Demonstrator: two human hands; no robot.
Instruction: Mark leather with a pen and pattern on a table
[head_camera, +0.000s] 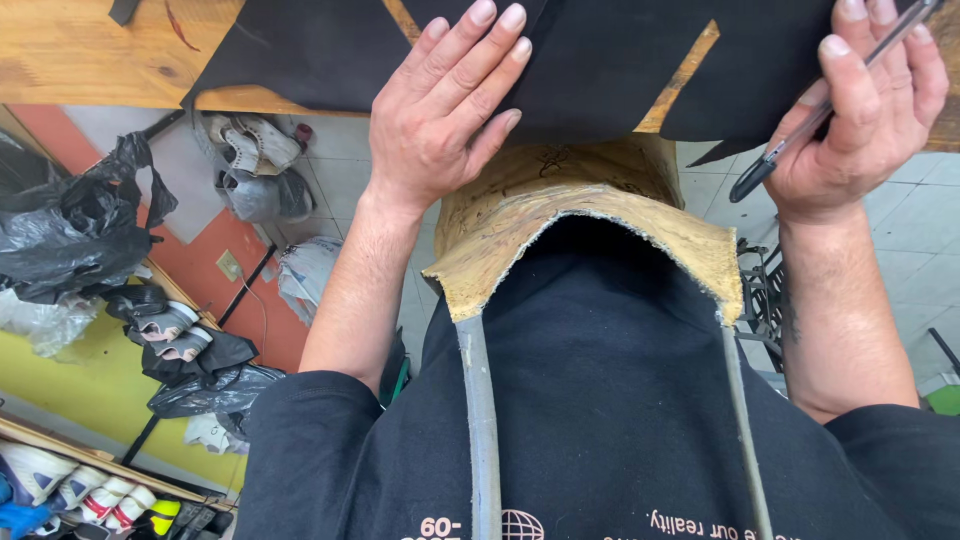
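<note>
L hand (440, 110) flat, fingers spread, pressed on black sheet (600, 60) | R hand (865, 120) clamped on pen (830, 100) | over wooden table (90, 50) edge

One head-worn view only; it looks steeply down the person's own chest, close to both forearms; the desk (90, 60) edge crosses the top; floor lies below.

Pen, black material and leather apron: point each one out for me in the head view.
pen (800, 135), head view, on the dark barrel below the right hand's fingers.
black material (600, 60), head view, on its flat middle.
leather apron (520, 220), head view, on the tan bib.
</note>
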